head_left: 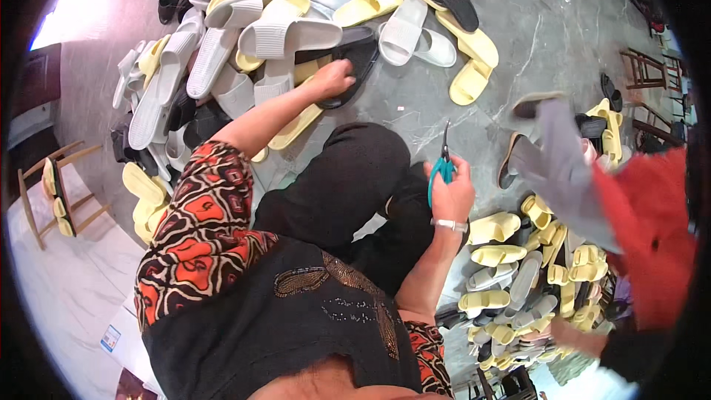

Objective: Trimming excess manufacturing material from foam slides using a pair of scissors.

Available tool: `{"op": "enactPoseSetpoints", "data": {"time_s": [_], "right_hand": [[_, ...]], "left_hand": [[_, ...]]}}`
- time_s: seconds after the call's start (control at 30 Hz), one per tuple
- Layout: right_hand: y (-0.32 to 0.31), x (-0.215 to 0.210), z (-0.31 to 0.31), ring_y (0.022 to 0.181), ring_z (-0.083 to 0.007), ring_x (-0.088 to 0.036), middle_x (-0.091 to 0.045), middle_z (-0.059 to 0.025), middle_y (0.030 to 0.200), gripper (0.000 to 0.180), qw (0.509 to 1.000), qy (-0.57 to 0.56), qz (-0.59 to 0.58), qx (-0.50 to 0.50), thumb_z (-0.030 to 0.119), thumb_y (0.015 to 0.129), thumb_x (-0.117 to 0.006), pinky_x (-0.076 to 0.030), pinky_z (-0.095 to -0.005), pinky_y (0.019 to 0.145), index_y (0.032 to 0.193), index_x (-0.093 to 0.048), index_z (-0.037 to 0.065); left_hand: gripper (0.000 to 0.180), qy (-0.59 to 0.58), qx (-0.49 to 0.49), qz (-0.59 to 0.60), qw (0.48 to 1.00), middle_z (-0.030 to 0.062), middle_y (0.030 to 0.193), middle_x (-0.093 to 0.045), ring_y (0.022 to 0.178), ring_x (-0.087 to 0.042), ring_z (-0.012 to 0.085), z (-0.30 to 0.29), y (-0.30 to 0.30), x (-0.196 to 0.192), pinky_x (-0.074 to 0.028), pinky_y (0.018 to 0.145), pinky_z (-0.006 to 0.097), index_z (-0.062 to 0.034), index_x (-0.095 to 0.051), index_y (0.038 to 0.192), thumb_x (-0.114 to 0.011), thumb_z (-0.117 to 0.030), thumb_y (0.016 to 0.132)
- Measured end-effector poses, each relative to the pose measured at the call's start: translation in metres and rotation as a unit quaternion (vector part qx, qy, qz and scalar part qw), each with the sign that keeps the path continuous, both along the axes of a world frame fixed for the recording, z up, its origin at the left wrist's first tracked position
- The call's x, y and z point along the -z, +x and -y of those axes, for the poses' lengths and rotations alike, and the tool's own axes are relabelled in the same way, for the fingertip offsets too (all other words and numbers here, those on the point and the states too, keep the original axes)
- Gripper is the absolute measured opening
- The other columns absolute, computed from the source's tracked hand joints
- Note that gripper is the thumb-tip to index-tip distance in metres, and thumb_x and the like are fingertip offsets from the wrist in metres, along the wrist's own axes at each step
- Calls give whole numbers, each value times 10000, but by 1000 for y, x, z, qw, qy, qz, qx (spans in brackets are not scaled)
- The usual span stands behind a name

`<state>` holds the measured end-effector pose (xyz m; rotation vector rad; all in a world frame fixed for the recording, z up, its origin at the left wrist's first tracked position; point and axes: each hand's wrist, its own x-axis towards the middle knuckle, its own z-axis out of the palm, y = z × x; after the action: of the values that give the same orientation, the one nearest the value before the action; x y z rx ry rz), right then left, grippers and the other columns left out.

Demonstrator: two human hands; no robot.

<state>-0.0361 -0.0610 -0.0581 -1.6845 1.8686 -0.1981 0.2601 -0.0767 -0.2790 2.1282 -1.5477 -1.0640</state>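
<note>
My left hand reaches forward into a heap of slippers, its fingers closed on a black slipper. Grey slippers and yellow slippers lie close around it. In front of my right side, my right hand is wrapped round a pair of small snips with teal handles. Their dark, narrow blades point away from me. A bracelet circles my right wrist.
A second pile of mostly yellow slippers spreads to the right. Beside it bends another person in a red top, blurred, with one hand near that pile. A wooden rack stands at left on the grey floor.
</note>
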Motion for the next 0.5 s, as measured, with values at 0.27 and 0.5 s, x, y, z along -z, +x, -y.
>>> {"op": "enactPoseSetpoints", "data": {"time_s": [0.27, 0.5], "right_hand": [[-8, -15, 12, 645, -124, -531, -597, -64, 731, 437, 994, 77, 70, 9, 200, 683, -748, -442, -277, 607, 1027, -528, 43], [-35, -23, 11, 646, -77, -474, -558, -16, 711, 455, 984, 126, 89, 93, 164, 688, -749, -426, -234, 602, 1055, -513, 34]], "left_hand": [[393, -99, 85, 261, 957, 133, 1123, -505, 1145, -424, 286, 179, -45, 50, -390, 869, 465, -89, -469, 1133, -539, -185, 758], [463, 182, 222, 265, 921, 114, 1235, -497, 1169, -450, 240, 219, -58, 61, -298, 896, 601, -112, -505, 1185, -557, -259, 749]]}}
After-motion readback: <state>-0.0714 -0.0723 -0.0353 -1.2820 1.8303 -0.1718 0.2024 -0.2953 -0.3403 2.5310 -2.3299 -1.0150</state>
